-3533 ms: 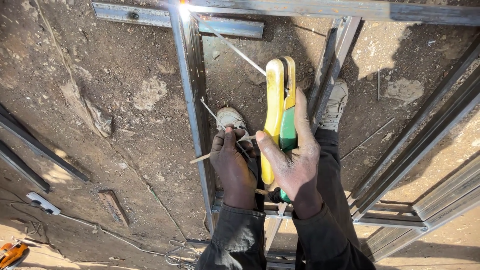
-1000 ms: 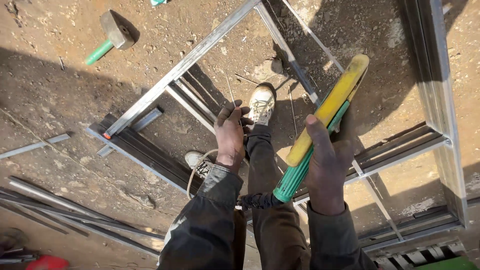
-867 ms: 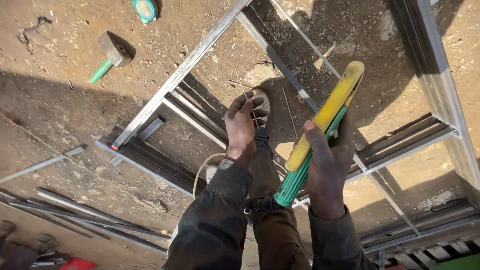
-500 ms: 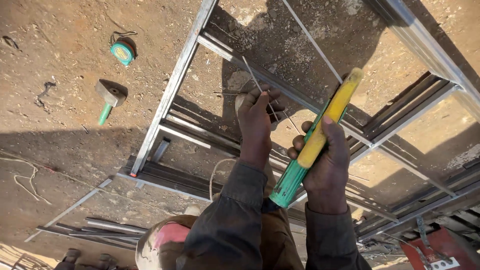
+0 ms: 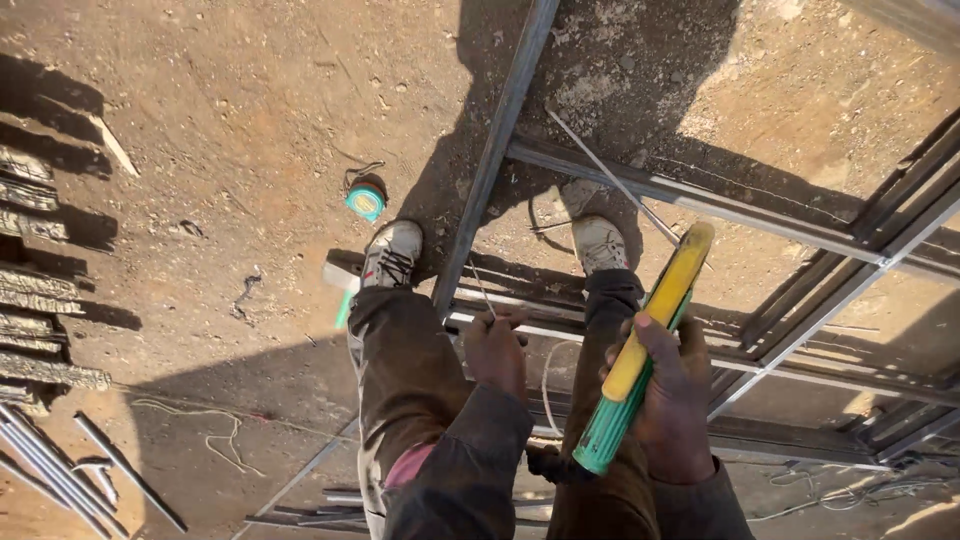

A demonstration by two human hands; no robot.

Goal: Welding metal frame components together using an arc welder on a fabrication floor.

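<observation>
R hand (image 5: 668, 400) grips yellow-green plastic-handled tool (image 5: 645, 345); L hand (image 5: 497, 345) pinches thin metal rod (image 5: 482, 290) above grey steel frame (image 5: 495, 150). Round teal tape measure (image 5: 365, 201) lies on dirt, left.

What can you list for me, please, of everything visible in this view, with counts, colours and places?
yellow and green tool: one, yellow upper part and green grip, in the right hand
thin rod: one, grey, pinched at the left hand's fingers
metal frame: one, grey bars, on the ground from top centre to the right
tape measure: one, teal, on the dirt beside the left shoe
hammer: one, pale head with green handle, partly hidden behind the left leg
loose metal bars: several, grey, lower left
shoes: two, whitish, on either side of a frame bar
left hand: one, centre
right hand: one, lower right
</observation>
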